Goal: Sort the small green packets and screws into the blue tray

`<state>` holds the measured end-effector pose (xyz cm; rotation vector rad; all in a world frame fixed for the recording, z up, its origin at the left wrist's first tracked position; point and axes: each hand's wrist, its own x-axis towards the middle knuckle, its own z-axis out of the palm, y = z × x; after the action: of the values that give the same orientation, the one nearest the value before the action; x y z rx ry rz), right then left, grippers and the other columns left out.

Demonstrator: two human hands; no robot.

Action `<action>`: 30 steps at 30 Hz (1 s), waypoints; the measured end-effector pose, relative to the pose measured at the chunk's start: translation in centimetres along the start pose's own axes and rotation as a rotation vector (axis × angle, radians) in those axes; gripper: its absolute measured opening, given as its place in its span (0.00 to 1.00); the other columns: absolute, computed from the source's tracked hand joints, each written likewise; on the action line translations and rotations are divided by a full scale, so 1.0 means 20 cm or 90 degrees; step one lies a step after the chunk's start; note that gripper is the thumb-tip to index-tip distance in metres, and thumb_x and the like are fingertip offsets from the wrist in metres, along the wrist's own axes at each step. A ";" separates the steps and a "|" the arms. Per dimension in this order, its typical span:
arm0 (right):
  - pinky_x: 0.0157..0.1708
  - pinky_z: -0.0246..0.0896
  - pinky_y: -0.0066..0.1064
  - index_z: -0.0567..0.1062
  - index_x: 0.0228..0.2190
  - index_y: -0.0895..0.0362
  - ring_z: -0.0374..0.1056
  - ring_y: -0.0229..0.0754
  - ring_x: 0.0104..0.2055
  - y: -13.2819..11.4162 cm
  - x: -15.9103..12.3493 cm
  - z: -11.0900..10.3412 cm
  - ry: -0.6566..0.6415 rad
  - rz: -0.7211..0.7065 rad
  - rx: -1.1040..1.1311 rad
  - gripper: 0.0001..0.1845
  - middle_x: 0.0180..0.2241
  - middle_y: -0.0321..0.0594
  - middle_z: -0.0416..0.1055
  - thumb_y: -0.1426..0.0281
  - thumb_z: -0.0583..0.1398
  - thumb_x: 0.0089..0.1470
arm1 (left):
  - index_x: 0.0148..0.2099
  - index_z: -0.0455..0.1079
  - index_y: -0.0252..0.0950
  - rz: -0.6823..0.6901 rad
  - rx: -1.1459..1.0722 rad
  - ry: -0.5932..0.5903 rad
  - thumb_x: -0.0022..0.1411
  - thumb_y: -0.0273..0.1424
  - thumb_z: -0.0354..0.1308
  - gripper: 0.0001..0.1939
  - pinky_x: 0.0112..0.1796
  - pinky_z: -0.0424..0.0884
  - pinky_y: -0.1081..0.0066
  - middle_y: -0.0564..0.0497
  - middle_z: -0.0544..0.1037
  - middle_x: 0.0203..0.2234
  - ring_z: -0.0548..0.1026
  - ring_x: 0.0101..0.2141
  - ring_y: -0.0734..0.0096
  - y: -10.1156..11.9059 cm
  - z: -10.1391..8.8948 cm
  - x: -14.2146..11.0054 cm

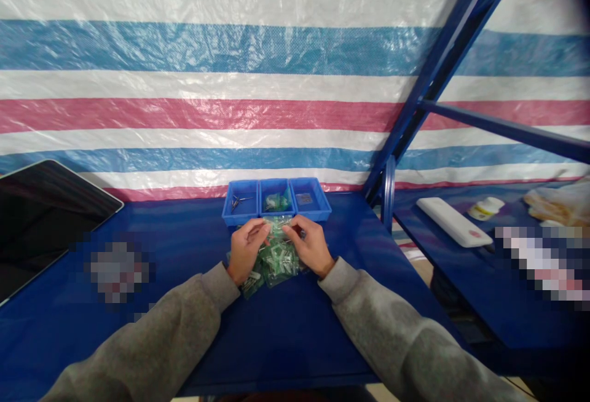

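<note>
Fingertips of the left hand and right hand pinch a clear bag over green packets, near three blue trays; forearms angle inward. The bottle has a label too small to read.

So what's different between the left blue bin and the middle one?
The left bin holds thin, dark loose pieces; the middle bin holds green see-through packaging. Much of the left bin's floor shows, while the packaging covers most of the middle bin's. Both are blue, open-topped and side by side.
</note>
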<state>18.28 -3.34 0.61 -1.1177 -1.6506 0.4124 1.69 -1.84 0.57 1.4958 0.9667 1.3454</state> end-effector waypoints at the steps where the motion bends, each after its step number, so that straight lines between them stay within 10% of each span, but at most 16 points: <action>1: 0.28 0.53 0.28 0.66 0.22 0.56 0.58 0.36 0.25 0.00 0.00 0.00 0.001 -0.003 -0.003 0.14 0.21 0.33 0.60 0.64 0.56 0.57 | 0.37 0.71 0.33 -0.003 0.006 -0.005 0.55 0.36 0.61 0.12 0.27 0.71 0.74 0.52 0.75 0.28 0.71 0.23 0.76 0.00 0.00 0.00; 13: 0.31 0.60 0.29 0.74 0.31 0.56 0.65 0.39 0.30 -0.01 0.00 0.01 -0.006 0.007 0.044 0.12 0.29 0.39 0.70 0.63 0.54 0.58 | 0.23 0.68 0.33 0.067 0.180 -0.004 0.54 0.36 0.61 0.13 0.25 0.66 0.75 0.55 0.72 0.16 0.70 0.20 0.75 -0.01 -0.03 0.00; 25: 0.29 0.57 0.29 0.70 0.24 0.57 0.62 0.38 0.27 -0.01 0.00 0.00 0.079 0.018 0.034 0.13 0.24 0.36 0.66 0.64 0.56 0.57 | 0.40 0.72 0.33 0.032 0.116 -0.023 0.57 0.37 0.58 0.13 0.26 0.69 0.75 0.51 0.76 0.28 0.72 0.23 0.75 0.01 -0.02 -0.01; 30: 0.30 0.59 0.29 0.73 0.29 0.56 0.64 0.39 0.30 -0.03 -0.01 -0.01 0.032 0.002 0.070 0.11 0.28 0.38 0.68 0.64 0.55 0.57 | 0.26 0.69 0.33 0.049 0.179 0.000 0.57 0.36 0.57 0.12 0.26 0.66 0.76 0.55 0.71 0.18 0.69 0.21 0.76 0.00 -0.03 -0.01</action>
<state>18.19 -3.78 0.98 -1.0410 -1.5644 0.4675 1.17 -1.87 0.50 1.7578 1.1455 1.3032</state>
